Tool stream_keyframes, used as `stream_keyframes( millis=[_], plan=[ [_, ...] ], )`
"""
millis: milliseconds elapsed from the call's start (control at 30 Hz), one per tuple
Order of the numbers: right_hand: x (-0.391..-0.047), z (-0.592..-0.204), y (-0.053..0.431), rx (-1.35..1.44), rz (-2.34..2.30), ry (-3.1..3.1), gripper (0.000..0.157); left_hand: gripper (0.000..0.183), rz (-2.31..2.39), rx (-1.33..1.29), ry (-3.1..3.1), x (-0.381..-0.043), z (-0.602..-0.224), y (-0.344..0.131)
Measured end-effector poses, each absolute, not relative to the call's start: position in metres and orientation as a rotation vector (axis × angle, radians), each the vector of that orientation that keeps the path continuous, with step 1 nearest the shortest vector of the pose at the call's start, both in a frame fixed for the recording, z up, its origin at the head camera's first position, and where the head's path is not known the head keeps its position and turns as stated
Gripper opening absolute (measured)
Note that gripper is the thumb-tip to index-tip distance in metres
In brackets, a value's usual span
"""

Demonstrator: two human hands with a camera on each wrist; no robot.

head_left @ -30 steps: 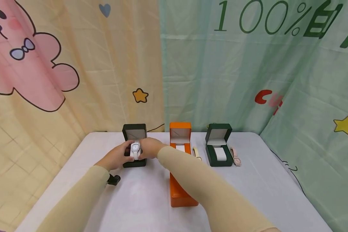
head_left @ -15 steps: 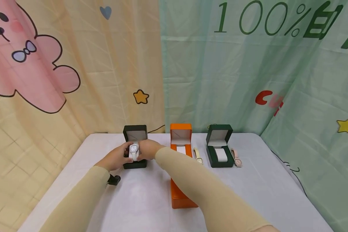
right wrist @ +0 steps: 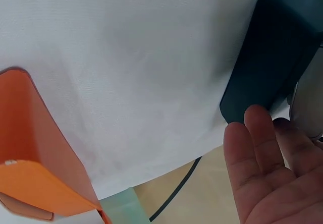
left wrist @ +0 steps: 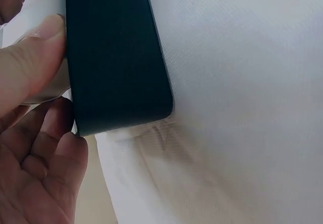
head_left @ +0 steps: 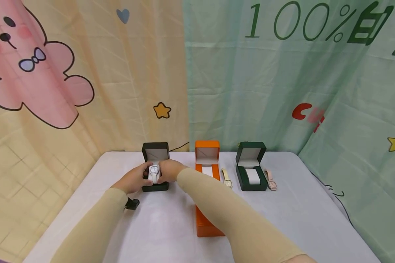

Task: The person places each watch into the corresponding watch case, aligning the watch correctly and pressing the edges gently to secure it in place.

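A white watch [head_left: 154, 170], dial facing up, sits at the middle of an open dark green watch box [head_left: 155, 187] on the left of the table. My left hand [head_left: 133, 179] pinches the watch from its left, the thumb at the lower strap. From the other side my right hand [head_left: 172, 170] holds it, fingers bent over its right edge. Much of the box interior is hidden behind both hands. In the left wrist view, the left thumb [left wrist: 31, 62] presses beside the box's dark wall [left wrist: 116, 57]. Several right-hand fingers [right wrist: 260, 143] reach past the box corner in the right wrist view.
An open orange watch box [head_left: 207, 144] with a white cushion stands mid-table, partly behind my right sleeve. Right of it lies a yellow watch [head_left: 227, 179]. Another open green box [head_left: 254, 187] holds a white cushion [head_left: 252, 176], with a pink watch [head_left: 270, 181] beside it.
The head view has shifted slightly, so everything sits a little lower and further right. Both hands stay at the watch, which has turned very slightly more upright.
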State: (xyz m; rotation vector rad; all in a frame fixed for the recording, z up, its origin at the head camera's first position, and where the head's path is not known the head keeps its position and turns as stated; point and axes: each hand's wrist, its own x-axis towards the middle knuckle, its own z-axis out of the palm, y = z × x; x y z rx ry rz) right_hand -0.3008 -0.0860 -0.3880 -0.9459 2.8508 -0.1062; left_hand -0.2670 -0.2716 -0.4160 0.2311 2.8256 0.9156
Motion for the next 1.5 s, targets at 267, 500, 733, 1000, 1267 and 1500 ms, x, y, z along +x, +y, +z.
stream_keyframes(
  millis=[267,500,733,1000,1267,1500],
  plan=[
    [-0.3024,-0.3941,-0.0838,-0.928,-0.121,2.849,0.054,0.075,0.959,0.217,2.788,-0.2645,-0.4137,-0.2692],
    [-0.3001,-0.3934,-0.083,-0.88,-0.156,2.855,0.058,0.073,0.952,0.218,2.793,-0.2611,-0.4132,-0.2686],
    [-0.2955,-0.3933,-0.0814,-0.839,-0.139,2.863,0.074,0.074,0.92,0.247,2.784,-0.2624,-0.4144,-0.2706],
    [-0.2969,-0.3948,-0.0829,-0.828,-0.108,2.872,0.076,0.074,0.881,0.256,2.778,-0.2632,-0.412,-0.271],
    [-0.2977,-0.3947,-0.0815,-0.815,-0.129,2.856,0.076,0.075,0.866,0.27,2.789,-0.2667,-0.4138,-0.274],
    [-0.2974,-0.3961,-0.0812,-0.821,-0.098,2.847,0.075,0.075,0.87,0.24,2.79,-0.2679,-0.4154,-0.2728]
  ],
)
